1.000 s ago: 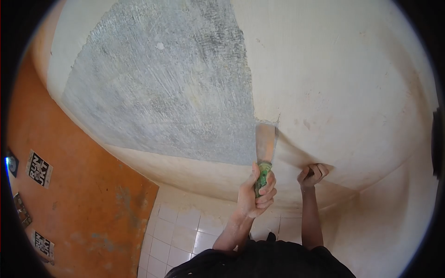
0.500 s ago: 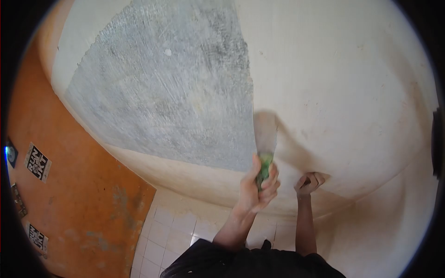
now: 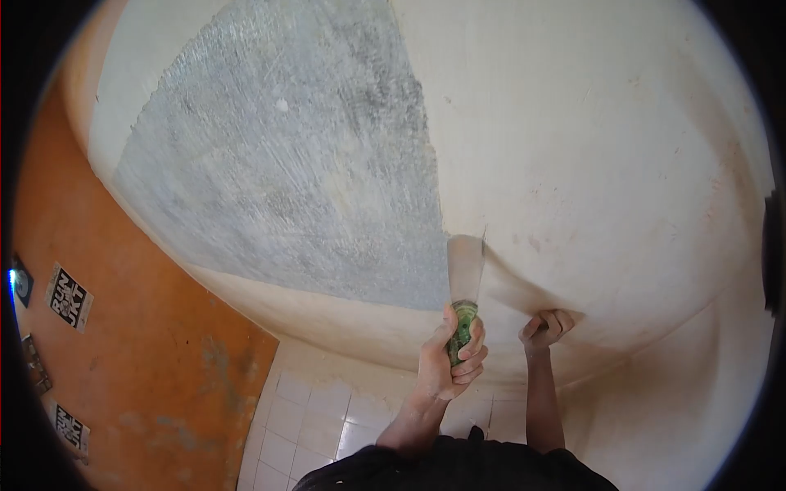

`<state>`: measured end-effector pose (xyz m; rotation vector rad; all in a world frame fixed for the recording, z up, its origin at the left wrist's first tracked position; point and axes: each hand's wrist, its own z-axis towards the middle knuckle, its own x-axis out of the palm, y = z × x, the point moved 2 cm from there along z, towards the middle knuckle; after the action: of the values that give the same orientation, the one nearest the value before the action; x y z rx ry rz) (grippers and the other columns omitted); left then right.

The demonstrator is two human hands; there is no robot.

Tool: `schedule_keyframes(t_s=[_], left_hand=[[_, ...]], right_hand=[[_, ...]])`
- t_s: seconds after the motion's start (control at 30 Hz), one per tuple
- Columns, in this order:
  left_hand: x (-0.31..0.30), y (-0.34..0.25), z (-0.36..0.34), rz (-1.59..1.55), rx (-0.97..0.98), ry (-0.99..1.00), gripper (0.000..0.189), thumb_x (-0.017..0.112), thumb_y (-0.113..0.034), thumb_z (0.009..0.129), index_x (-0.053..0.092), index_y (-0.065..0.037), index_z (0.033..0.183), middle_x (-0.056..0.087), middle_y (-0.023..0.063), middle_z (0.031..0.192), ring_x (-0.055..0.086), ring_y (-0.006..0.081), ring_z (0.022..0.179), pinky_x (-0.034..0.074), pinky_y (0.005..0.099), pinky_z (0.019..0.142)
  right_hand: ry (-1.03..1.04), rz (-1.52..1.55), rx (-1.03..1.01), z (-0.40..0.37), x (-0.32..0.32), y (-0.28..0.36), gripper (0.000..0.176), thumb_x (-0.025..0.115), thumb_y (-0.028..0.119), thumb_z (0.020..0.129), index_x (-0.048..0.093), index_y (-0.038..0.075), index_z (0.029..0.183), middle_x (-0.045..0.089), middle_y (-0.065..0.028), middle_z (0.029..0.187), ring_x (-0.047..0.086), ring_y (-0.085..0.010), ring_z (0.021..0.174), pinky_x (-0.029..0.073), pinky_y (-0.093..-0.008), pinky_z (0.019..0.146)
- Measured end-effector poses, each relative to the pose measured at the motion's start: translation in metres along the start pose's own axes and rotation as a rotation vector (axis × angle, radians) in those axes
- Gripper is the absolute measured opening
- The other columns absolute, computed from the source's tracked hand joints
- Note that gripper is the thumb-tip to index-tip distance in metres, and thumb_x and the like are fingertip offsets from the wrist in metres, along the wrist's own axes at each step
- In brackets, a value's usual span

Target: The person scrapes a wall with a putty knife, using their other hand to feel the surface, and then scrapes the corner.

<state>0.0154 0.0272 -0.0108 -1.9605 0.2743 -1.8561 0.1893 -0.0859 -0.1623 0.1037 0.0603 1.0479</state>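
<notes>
My left hand (image 3: 452,353) is closed around the green handle of a putty knife (image 3: 467,266). Its wide metal blade points up and lies against the pale wall (image 3: 565,147), along the lower right edge of the rough grey patch (image 3: 278,164). To the right, my right hand (image 3: 547,329) is curled into a fist close to the wall. A dark spot shows at its thumb side, but I cannot make out whether the fingers hold anything. The putty knife casts a shadow on the wall to its right.
On the left is an orange surface (image 3: 155,327) with black-and-white stickers (image 3: 69,298) on it. White tiles (image 3: 299,409) show below the wall's lower edge. A small white spot (image 3: 282,105) stands out on the grey patch. A dark object (image 3: 771,254) is at the far right.
My left hand has drawn the putty knife down along the edge of the grey patch. My right hand stays in nearly the same place.
</notes>
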Motion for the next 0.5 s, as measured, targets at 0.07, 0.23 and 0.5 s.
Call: schedule_keyframes(t_s=[0.07,0.23,0.5], left_hand=[[-0.002,0.005,0.001,-0.009,0.012,-0.029,0.054,0.029,-0.054,0.097,0.048,-0.005,0.084,0.033,-0.0033,0.057,0.02,0.004,0.038,0.015,0.0182,0.03],[-0.003,0.006,-0.002,-0.054,-0.014,0.013,0.054,0.028,-0.053,0.097,0.048,-0.005,0.084,0.034,-0.0032,0.057,0.02,0.0041,0.038,0.016,0.0181,0.031],[-0.003,0.007,-0.001,-0.085,-0.045,0.064,0.051,0.029,-0.053,0.097,0.046,-0.007,0.083,0.034,-0.003,0.058,0.022,0.0042,0.038,0.017,0.0182,0.032]], right_hand=[[-0.05,-0.032,-0.026,0.0,0.002,-0.003,0.019,0.048,0.027,0.092,0.048,0.008,0.092,0.042,-0.0073,0.093,0.042,-0.0226,0.084,0.037,-0.0365,0.073],[-0.04,-0.012,-0.001,0.002,0.001,-0.004,0.02,0.048,0.028,0.093,0.047,0.008,0.095,0.042,-0.0084,0.094,0.042,-0.0233,0.087,0.038,-0.0374,0.076],[-0.004,-0.032,-0.025,0.001,0.0,-0.003,0.022,0.047,0.029,0.094,0.046,0.007,0.097,0.042,-0.009,0.095,0.041,-0.0238,0.087,0.039,-0.0381,0.078]])
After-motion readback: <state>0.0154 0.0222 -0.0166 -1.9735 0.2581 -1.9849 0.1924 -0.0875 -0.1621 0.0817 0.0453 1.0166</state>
